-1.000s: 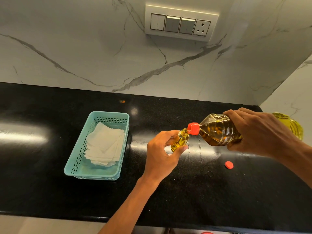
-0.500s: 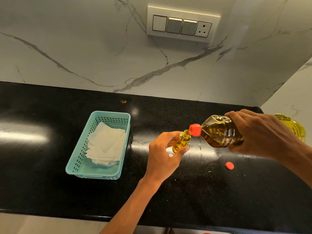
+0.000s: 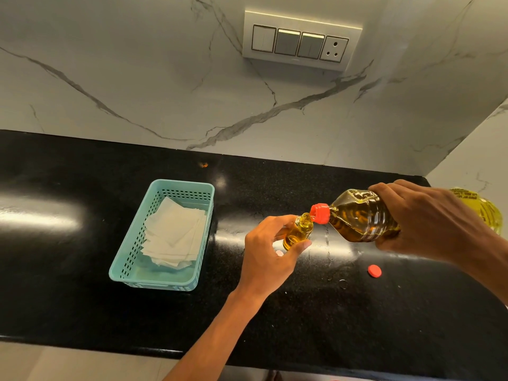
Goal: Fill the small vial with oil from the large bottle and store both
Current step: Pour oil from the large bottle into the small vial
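Note:
My left hand (image 3: 268, 255) grips a small clear vial (image 3: 298, 233), tilted with its open mouth up and to the right; it holds yellow oil. My right hand (image 3: 428, 221) holds the large oil bottle (image 3: 360, 215) tipped on its side above the black counter (image 3: 357, 320). The bottle's red spout (image 3: 319, 213) touches the vial's mouth. The bottle's yellow-labelled rear end (image 3: 483, 207) sticks out past my right hand. A small red cap (image 3: 374, 271) lies on the counter below the bottle.
A teal plastic basket (image 3: 132, 254) with folded white paper sheets (image 3: 174, 232) stands left of my hands. Small drops and smears shine on the counter beneath the vial. A tiny pale object (image 3: 279, 253) lies under my left hand. A marble wall with a switch panel (image 3: 301, 41) rises behind.
Both hands hold the same pouring pose. The oil level in the vial has risen slightly; only the camera has shifted a little.

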Tool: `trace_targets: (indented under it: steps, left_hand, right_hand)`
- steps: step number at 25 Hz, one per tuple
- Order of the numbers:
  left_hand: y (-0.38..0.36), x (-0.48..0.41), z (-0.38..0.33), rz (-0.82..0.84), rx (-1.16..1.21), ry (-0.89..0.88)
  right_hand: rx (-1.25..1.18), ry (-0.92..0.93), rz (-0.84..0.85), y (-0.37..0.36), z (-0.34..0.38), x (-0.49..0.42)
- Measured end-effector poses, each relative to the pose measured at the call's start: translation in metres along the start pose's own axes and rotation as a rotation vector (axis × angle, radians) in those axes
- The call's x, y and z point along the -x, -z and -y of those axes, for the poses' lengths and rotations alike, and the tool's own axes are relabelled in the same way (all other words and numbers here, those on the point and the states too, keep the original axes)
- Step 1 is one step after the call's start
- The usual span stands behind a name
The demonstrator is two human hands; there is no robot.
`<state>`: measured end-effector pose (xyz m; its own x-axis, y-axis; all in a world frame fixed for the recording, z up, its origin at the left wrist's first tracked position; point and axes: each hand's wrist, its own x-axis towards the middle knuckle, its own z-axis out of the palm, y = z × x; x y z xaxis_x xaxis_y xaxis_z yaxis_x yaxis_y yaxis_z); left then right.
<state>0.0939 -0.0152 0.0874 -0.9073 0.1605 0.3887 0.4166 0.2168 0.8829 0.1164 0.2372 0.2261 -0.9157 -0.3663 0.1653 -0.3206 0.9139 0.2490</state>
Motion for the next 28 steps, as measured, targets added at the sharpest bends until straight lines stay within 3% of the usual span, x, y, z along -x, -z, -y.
trace_targets:
  steps: [28]
  left_hand:
    - [0.0004,-0.0019,0.0016,-0.005,-0.025,-0.02]
  right_hand:
    - [0.005,-0.011,0.009,-0.0042,-0.0023,-0.0015]
